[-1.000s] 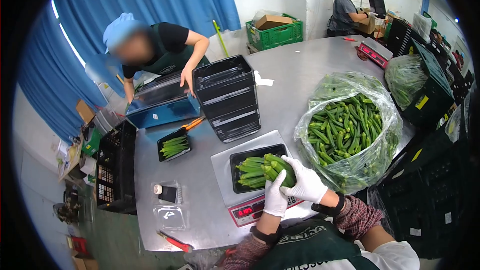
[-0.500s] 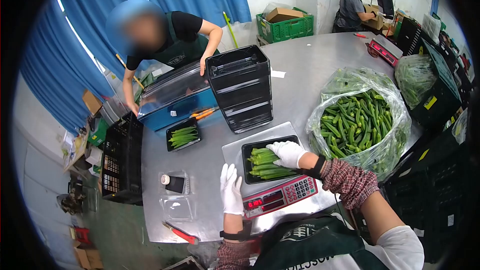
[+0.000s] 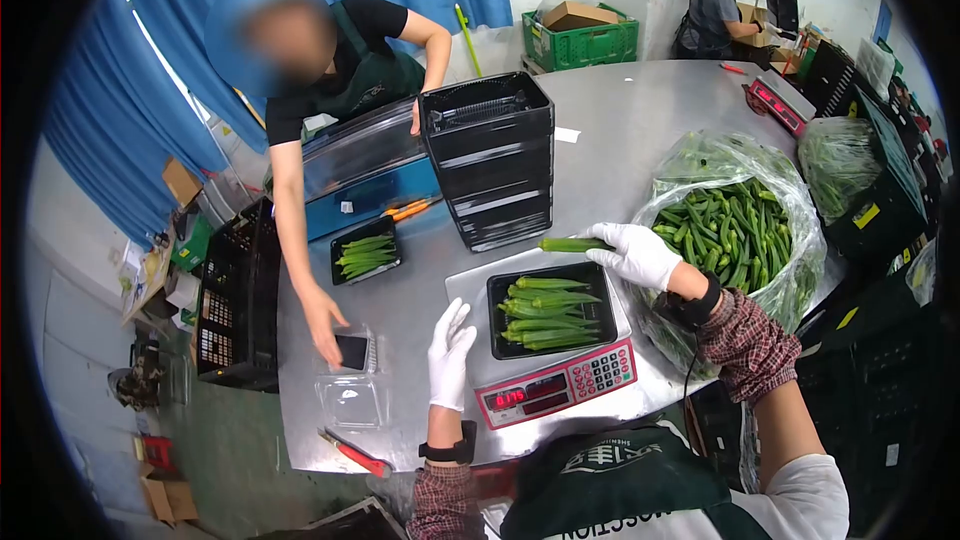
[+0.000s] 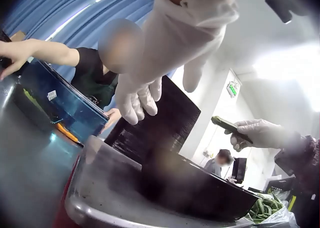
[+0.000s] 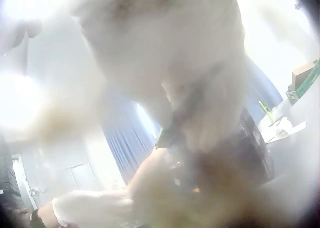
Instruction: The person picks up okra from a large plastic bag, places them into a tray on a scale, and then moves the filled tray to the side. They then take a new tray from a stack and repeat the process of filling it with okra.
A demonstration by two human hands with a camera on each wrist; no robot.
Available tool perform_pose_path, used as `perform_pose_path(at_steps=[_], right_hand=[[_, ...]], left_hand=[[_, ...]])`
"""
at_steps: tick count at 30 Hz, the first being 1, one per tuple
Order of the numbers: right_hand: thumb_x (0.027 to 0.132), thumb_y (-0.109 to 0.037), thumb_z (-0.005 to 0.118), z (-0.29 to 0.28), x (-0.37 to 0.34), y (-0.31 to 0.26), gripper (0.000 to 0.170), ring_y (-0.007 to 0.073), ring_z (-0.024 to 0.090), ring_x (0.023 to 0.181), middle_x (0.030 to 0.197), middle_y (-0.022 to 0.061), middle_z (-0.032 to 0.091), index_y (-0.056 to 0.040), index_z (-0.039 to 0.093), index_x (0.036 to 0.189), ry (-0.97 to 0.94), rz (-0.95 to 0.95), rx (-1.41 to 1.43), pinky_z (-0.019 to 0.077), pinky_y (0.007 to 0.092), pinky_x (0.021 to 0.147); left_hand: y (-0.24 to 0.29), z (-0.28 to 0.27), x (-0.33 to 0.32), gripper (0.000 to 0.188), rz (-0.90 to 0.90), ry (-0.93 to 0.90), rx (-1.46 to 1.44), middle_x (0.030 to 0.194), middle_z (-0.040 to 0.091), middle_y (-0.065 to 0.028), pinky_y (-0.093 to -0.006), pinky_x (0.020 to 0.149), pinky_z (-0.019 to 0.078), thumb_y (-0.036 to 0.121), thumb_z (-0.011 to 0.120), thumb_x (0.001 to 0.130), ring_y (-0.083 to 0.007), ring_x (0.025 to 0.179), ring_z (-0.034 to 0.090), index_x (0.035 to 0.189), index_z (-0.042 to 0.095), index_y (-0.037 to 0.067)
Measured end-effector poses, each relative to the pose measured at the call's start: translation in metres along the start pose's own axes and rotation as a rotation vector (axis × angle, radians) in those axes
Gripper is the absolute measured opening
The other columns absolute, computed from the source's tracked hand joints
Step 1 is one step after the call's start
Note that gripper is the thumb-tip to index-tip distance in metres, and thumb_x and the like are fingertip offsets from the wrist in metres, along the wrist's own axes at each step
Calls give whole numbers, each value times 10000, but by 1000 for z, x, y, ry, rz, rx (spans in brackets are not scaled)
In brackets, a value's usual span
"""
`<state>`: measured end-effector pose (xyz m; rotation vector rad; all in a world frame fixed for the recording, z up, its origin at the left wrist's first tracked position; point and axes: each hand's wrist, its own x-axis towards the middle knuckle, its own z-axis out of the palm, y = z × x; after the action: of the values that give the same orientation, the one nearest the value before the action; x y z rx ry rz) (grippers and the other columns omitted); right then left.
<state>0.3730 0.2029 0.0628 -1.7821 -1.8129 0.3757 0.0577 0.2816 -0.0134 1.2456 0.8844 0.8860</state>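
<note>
Gloved in white, my right hand [image 3: 640, 255] pinches an okra pod [image 3: 575, 244] above the back right edge of a black tray [image 3: 493, 335]. Rows of okra [image 3: 548, 312] lie in that tray, which sits on a red scale [image 3: 560, 390] with lit digits. My left hand [image 3: 452, 355], also gloved, is held up beside the tray's left side with its fingers extended and holding nothing. The left wrist view shows the pod [image 4: 225, 122] sticking out of the right hand's fingers. The right wrist view is hazy, with the glove filling much of it.
Right of the scale stands a clear bag of okra [image 3: 725, 235]. Stacked black trays [image 3: 500, 165] rise behind the scale. A second filled tray [image 3: 365, 270], clear plastic boxes [image 3: 352, 402] and a red-handled knife [image 3: 355, 452] are at left, where another person's hand [image 3: 322, 320] reaches in.
My right hand has gone from pressing the okra in the tray to holding one pod up at its right. My left hand stays beside the tray. The other person's arm has reached toward the plastic boxes.
</note>
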Motion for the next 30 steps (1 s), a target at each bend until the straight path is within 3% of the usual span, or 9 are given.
perform_pose_path(at_steps=[4, 8, 12, 17, 20, 22, 24, 28, 30], right_hand=[[896, -227, 589, 8, -10, -4, 286, 359, 624, 920, 967, 162, 657, -86, 553, 1142, -6, 0, 18, 496, 410, 794], [808, -154, 641, 35, -19, 5, 293, 352, 640, 892, 949, 161, 659, -89, 530, 1071, -168, 236, -47, 504, 410, 774], [738, -159, 694, 63, -25, 12, 328, 350, 641, 856, 877, 144, 654, -108, 523, 1013, -241, 279, -78, 499, 407, 746], [725, -197, 738, 77, -21, 15, 344, 336, 652, 811, 870, 121, 661, -133, 532, 994, -231, 296, -193, 506, 416, 701], [747, -151, 726, 57, -19, 5, 317, 299, 661, 783, 907, 103, 667, -130, 578, 1026, 174, 113, 97, 521, 361, 689], [740, -148, 730, 45, -18, -16, 296, 287, 661, 776, 894, 91, 663, -126, 611, 1010, 264, 177, 147, 525, 352, 669], [738, -163, 728, 60, -24, -19, 274, 280, 661, 768, 869, 86, 655, -124, 628, 990, 326, 42, 54, 529, 346, 657], [750, -254, 728, 100, -39, -11, 316, 274, 653, 820, 1018, 62, 607, -137, 642, 1031, -165, 37, -126, 532, 375, 719], [767, -277, 719, 94, -40, -5, 338, 277, 651, 838, 1063, 68, 594, -143, 644, 1068, -162, 38, -66, 529, 371, 732]], left_hand=[[-5, 2, 9, 524, 63, -47, 182, 1329, 541, -134, -354, 1071, 348, 39, 597, 871, -212, 1266, 475, 1378, 466, 75], [-2, 12, 12, 545, 191, -61, 467, 1327, 550, -110, -363, 1060, 363, 28, 593, 851, -205, 1252, 493, 1379, 467, 80], [-12, 18, 14, 567, 236, -38, 641, 1301, 561, -106, -373, 1056, 379, 33, 618, 831, -227, 1237, 507, 1376, 473, 95], [-13, 15, 11, 622, 244, -74, 658, 1304, 557, -97, -380, 1046, 392, 4, 632, 810, -236, 1226, 514, 1396, 447, 102], [-9, 7, 11, 630, 194, -17, 635, 1301, 560, -99, -378, 1038, 400, 4, 632, 812, -237, 1211, 522, 1403, 440, 109], [-20, 2, 12, 642, 201, 11, 620, 1276, 572, -96, -355, 1013, 411, 19, 655, 801, -236, 1173, 538, 1399, 441, 111], [-25, 2, 13, 649, 116, 4, 559, 1270, 575, -92, -353, 1001, 421, 25, 657, 805, -227, 1156, 549, 1407, 434, 123], [-21, 12, 10, 642, 95, -43, 546, 1270, 570, -100, -354, 993, 428, 30, 658, 807, -222, 1149, 553, 1403, 441, 126], [-16, 13, 9, 607, 151, -64, 622, 1283, 556, -104, -334, 977, 431, 28, 642, 823, -206, 1151, 546, 1395, 450, 90]])
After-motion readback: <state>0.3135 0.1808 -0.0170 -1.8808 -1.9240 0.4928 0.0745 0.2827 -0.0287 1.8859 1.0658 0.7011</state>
